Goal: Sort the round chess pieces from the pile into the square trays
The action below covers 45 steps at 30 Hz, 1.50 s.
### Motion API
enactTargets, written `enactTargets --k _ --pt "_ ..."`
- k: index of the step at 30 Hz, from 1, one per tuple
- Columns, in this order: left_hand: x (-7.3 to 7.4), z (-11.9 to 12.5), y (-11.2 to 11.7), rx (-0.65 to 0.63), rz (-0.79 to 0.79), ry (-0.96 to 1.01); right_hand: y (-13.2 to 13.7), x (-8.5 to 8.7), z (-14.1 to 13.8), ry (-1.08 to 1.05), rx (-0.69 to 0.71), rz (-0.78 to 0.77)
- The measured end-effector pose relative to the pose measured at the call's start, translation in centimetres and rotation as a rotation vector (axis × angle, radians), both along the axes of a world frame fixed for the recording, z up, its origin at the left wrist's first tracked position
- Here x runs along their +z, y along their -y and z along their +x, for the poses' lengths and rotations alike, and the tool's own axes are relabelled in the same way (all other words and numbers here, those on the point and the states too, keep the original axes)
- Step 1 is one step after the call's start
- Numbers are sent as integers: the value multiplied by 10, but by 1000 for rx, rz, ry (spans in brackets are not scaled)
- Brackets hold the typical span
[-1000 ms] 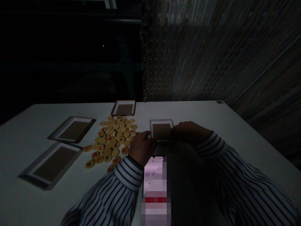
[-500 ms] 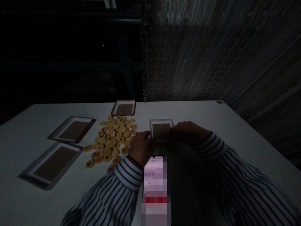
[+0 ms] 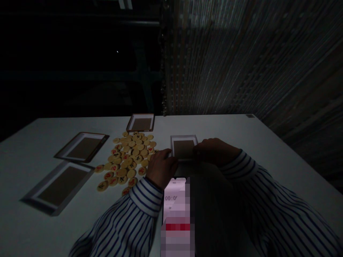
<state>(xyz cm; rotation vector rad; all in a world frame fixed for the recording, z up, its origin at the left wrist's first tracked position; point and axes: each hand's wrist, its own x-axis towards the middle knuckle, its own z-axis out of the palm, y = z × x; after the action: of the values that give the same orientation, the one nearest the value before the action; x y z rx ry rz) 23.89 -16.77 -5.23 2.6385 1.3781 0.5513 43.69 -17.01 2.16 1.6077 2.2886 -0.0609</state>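
My left hand (image 3: 162, 168) grips the near left corner of a small shallow cardboard box (image 3: 183, 147) with a pale rim and a brown bottom. On the box's right side, the fingers of my right hand (image 3: 214, 151) are closed around the edge; their tips are dark and partly hidden. The box lies open side up on the white table. Just left of my left hand spreads a loose heap of round wooden Chinese chess pieces (image 3: 131, 157), some marked in red or black characters and some plain side up. My left forearm covers the heap's near edge.
A phone (image 3: 175, 189) with a lit timer screen lies below my hands, partly blurred out. Three more shallow boxes stand around the heap: one behind (image 3: 141, 124), one at left (image 3: 83, 147) and one nearer left (image 3: 60, 185). Beyond the white table (image 3: 227, 125) hangs a string curtain (image 3: 214, 64).
Both hands, the box and the chess pieces stay where they were. Only the digits on the phone's timer look slightly different.
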Motion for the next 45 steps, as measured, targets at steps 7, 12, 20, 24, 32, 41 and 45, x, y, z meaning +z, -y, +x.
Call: enactTargets --k 7,12,20,24,32,41,45 --pt "1 0 0 -9 10 -13 1 -2 1 -2 3 29" --pt "-1 -1 0 -2 32 3 -1 -5 4 -12 1 18" --pt "-4 -2 -1 5 29 32 -3 2 11 -41 -6 19" --pt "-3 -2 -1 -2 11 22 -2 4 10 -30 -24 -8" --pt "-5 -3 -3 -12 24 23 -4 -1 12 -48 -7 -31" --pt "-8 -3 -4 -13 29 30 -3 0 9 -51 -11 -55" --pt "-6 -3 -3 -12 32 31 -3 2 8 -65 -20 -58"
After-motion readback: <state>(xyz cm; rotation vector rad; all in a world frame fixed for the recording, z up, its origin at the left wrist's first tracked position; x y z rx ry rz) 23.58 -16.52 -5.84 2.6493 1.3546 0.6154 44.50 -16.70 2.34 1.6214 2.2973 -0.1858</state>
